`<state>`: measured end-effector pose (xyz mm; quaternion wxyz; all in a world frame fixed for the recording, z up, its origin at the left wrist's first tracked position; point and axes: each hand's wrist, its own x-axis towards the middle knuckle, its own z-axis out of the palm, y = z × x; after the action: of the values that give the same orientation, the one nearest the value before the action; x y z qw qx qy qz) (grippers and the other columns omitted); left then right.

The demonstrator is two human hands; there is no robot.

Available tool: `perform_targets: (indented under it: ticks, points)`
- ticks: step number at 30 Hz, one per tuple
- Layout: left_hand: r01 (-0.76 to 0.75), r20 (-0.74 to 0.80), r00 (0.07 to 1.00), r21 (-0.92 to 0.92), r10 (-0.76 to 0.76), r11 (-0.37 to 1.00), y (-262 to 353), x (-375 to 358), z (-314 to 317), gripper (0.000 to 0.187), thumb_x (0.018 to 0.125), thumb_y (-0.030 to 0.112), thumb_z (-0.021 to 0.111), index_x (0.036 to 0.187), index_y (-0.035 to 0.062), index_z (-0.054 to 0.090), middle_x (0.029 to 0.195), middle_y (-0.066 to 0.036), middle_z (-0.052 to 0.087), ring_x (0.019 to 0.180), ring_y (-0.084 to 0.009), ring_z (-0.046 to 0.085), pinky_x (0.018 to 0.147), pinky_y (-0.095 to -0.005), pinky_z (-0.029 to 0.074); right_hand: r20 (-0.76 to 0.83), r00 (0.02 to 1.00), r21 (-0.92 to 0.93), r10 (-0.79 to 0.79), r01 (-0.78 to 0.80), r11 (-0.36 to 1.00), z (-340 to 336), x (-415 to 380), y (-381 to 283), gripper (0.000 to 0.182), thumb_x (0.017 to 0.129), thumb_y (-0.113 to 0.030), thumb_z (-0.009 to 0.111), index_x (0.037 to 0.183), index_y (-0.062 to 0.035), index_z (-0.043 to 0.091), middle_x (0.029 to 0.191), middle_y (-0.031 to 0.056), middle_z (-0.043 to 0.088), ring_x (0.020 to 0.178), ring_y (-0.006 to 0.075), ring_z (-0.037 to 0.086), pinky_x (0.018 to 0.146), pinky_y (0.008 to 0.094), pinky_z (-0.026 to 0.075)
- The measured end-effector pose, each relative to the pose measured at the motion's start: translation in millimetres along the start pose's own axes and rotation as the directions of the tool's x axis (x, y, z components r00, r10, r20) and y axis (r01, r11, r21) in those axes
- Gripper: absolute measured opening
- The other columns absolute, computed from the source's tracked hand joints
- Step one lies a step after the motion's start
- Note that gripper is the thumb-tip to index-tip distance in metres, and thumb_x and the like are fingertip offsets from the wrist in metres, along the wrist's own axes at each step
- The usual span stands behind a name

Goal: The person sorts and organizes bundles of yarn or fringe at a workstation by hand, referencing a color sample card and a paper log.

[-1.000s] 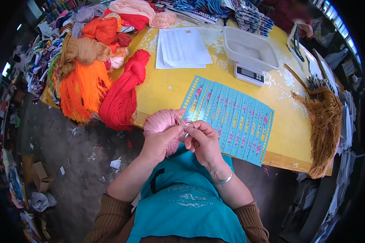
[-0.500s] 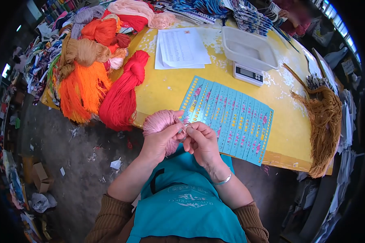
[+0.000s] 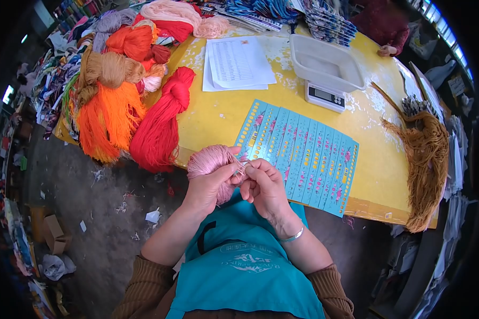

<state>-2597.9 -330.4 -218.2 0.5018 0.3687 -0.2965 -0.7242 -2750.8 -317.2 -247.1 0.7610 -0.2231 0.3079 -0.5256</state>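
A bundled skein of pink thread (image 3: 210, 160) is gripped in my left hand (image 3: 212, 187), at the table's front edge. My right hand (image 3: 267, 187) is beside it, thumb and fingers pinched on loose pink strands at the skein's right end. The exact strands between my fingertips are too fine to make out. Just beyond my right hand, overlapping turquoise cards (image 3: 308, 154) with rows of round holes and pink flower prints lie fanned across the table.
The yellow table (image 3: 218, 114) bears a red skein (image 3: 162, 119), orange thread (image 3: 112, 117), printed sheets (image 3: 237, 64) and a scale (image 3: 324, 97) under a plastic tub (image 3: 327, 61). Brown thread (image 3: 428, 165) hangs over the right edge. Another person's hand (image 3: 387, 50) rests at the far right.
My hands stay almost in place, with slight finger movement at the pink strands. At the far right, the other person has shifted and a hand now shows at the table edge.
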Motion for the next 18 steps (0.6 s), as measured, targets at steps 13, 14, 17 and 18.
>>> perform_targets:
  ticks: [13,14,17,18]
  points:
    - [-0.006,-0.038,0.999,0.031,0.007,0.999,1.1,0.8,4.8,0.038,0.091,0.001,0.059,0.128,-0.0041,0.052,0.087,-0.004,0.059,0.072,-0.0091,0.056,0.064,-0.022,0.048,0.01,1.0,0.002,0.011,-0.011,1.0,-3.9,0.5,-2.6,0.01,0.098,-0.012,0.052,0.098,-0.0042,0.059,0.087,0.0142,0.071,0.053,0.0133,0.061,0.042,0.0212,0.044]
    - [-0.002,-0.013,1.0,0.025,0.002,1.0,0.4,1.4,2.3,0.038,0.091,0.001,0.059,0.128,-0.0036,0.052,0.088,-0.004,0.059,0.072,-0.0091,0.056,0.064,-0.0224,0.048,0.01,1.0,-0.011,0.023,-0.023,1.0,-3.7,0.8,-3.7,0.009,0.097,-0.011,0.053,0.098,-0.0038,0.059,0.086,0.0134,0.071,0.054,0.0128,0.062,0.043,0.021,0.045]
    - [0.001,0.009,1.0,0.023,-0.001,1.0,-1.7,1.9,-2.1,0.037,0.091,0.002,0.06,0.128,-0.0027,0.053,0.09,-0.005,0.06,0.073,-0.0092,0.057,0.064,-0.0232,0.049,0.0,0.999,-0.064,0.039,-0.039,0.997,-2.4,-0.4,-5.4,0.008,0.096,-0.01,0.056,0.097,-0.0029,0.06,0.085,0.0116,0.07,0.056,0.0118,0.062,0.045,0.0207,0.045]
    - [0.0,0.007,1.0,0.027,0.0,1.0,-2.1,1.8,-2.6,0.037,0.091,0.002,0.06,0.127,-0.0022,0.054,0.091,-0.005,0.06,0.074,-0.0093,0.057,0.064,-0.0236,0.05,-0.011,0.999,-0.104,0.042,-0.043,0.994,-1.8,-1.0,-5.8,0.006,0.095,-0.009,0.058,0.096,-0.0025,0.06,0.085,0.0106,0.07,0.057,0.0113,0.062,0.046,0.0206,0.046]
